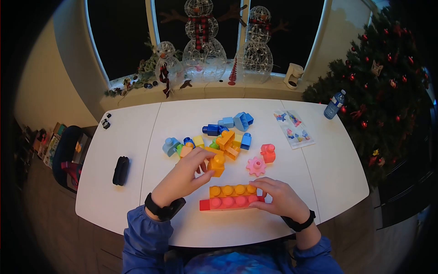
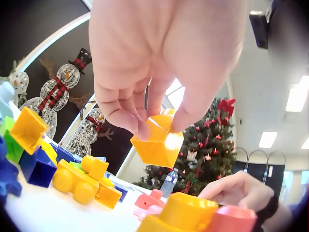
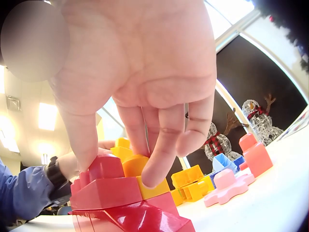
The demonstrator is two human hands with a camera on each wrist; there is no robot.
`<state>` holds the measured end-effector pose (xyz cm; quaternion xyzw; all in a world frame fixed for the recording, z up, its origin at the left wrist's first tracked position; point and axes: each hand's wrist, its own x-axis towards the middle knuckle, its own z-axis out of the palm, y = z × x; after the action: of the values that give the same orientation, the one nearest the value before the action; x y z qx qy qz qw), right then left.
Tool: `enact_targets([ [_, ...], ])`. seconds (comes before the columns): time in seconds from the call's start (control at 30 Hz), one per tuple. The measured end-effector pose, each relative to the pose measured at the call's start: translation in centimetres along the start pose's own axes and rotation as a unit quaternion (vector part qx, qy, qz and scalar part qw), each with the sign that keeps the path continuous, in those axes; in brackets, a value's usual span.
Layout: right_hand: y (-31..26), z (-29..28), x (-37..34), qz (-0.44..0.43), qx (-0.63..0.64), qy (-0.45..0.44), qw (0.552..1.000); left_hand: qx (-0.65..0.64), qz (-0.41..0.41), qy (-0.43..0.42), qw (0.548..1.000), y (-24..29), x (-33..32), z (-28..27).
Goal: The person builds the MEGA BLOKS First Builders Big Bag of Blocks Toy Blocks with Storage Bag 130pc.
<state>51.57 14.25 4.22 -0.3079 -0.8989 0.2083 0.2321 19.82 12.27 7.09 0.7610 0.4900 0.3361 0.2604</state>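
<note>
My left hand (image 1: 180, 178) pinches a small yellow-orange toy block (image 1: 216, 166) between thumb and fingers. It holds the block in the air, over the table between the loose pile and a long row of joined blocks. That row lies near the front, with pink-red blocks (image 1: 228, 202) along the near side and a yellow-orange strip (image 1: 232, 190) behind. My right hand (image 1: 283, 198) grips the row's right end. In the right wrist view its thumb is at the red block (image 3: 106, 188), its fingers at the yellow one (image 3: 154, 186).
Several loose blue, green and yellow-orange blocks (image 1: 226, 139) lie beyond my hands. A pink gear-shaped piece (image 1: 256, 166) and a coral block (image 1: 268, 153) sit right of centre. Farther out are a picture sheet (image 1: 294, 130), a water bottle (image 1: 335, 105) and a black case (image 1: 121, 171).
</note>
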Motion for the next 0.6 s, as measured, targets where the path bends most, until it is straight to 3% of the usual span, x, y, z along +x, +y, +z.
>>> enact_targets([
  [0.27,-0.2,-0.1,-0.1,0.025,0.011,-0.027,0.999,-0.091,-0.021,0.042,0.995,-0.4,-5.5,2.7],
  [0.6,0.1,0.2,-0.1,-0.001,-0.002,-0.003,1.000,-0.046,-0.016,0.022,0.999,-0.8,-5.7,3.3],
])
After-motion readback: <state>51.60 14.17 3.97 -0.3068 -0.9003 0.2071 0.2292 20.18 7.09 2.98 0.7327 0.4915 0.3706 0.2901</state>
